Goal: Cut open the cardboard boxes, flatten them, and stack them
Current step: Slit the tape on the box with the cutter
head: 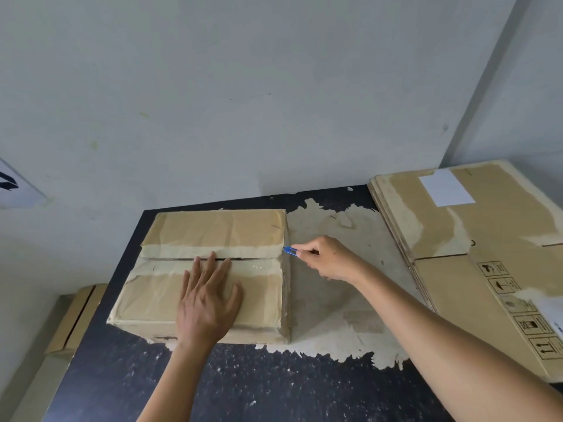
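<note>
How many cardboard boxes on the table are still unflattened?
1. The taped box sits left on the black table, under the left hand; the right hand holds a blue cutter at its right edge. The stack at right is flat. Others may be off-frame.

The left hand (210,296) is lying palm down, fingers straight and spread, forearm reaching in from below. The right hand (326,257) is pinching a blue cutter (290,250) in curled fingers, its bare arm stretching in from the lower right.
</note>
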